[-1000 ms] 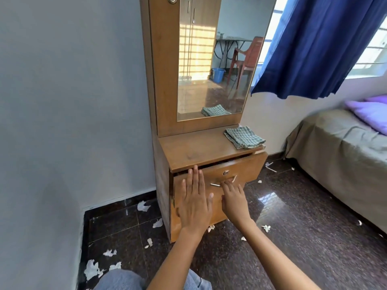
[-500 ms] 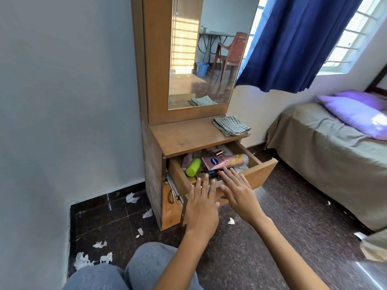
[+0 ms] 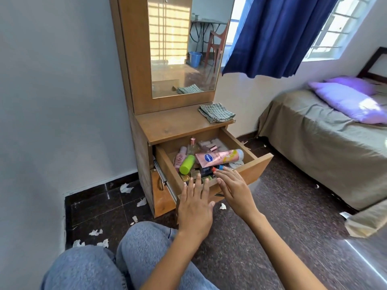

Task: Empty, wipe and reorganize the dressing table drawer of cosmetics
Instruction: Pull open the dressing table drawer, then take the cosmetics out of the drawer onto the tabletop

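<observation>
Against the grey wall point(image 3: 52, 91) stands the dressing table point(image 3: 173, 124), a narrow brown wooden unit with a tall mirror point(image 3: 188, 47) above a bare shelf top. At the right end of that top, beside the mirror's foot, lies a folded checked cloth point(image 3: 216, 112). Below the top, the drawer point(image 3: 254, 167) is pulled well out toward the person, and it is crowded with cosmetics: a pink tube point(image 3: 219, 158) lies across the heap, a lime-green bottle point(image 3: 187, 164) lies left of it, and small pink and dark items fill the rest. Under the drawer is a lower door with a metal handle point(image 3: 160, 184).

Both hands hover at the drawer's near edge, palms down. The left hand point(image 3: 195, 206) has its fingers straight and slightly spread, holding nothing. The right hand point(image 3: 234, 188) has its fingers straight and lightly fanned, the tips over the drawer's front contents; whether they touch anything I cannot tell.

Around the table's base, the dark speckled floor point(image 3: 282, 206) is littered with white paper scraps point(image 3: 125, 188), mostly to the left. Right of the table hangs a blue curtain point(image 3: 276, 34) over a window, and farther right is a bed point(image 3: 324, 143) with an olive cover and purple pillows point(image 3: 347, 101). Knees in blue jeans point(image 3: 129, 256) show in front of the table.
</observation>
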Demonstrator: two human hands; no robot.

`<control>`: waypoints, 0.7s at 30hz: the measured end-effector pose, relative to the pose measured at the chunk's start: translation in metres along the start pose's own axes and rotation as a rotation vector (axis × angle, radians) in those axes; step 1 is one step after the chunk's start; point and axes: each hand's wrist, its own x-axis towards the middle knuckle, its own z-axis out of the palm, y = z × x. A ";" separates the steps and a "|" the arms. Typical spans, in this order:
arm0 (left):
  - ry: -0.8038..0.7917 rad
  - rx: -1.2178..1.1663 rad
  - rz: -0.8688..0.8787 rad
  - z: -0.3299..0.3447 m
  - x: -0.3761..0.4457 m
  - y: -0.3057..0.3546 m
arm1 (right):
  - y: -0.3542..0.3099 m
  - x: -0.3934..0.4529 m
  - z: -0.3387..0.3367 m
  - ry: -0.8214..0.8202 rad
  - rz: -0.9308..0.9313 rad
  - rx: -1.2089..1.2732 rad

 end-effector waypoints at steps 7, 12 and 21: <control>-0.049 0.004 0.003 -0.003 -0.013 0.011 | 0.000 -0.015 -0.003 0.052 0.030 0.027; -0.078 0.011 -0.013 -0.004 -0.021 0.019 | -0.001 -0.024 -0.008 0.044 0.050 0.032; -0.164 -0.067 -0.035 -0.022 -0.016 0.023 | -0.010 -0.021 -0.014 0.045 0.068 0.006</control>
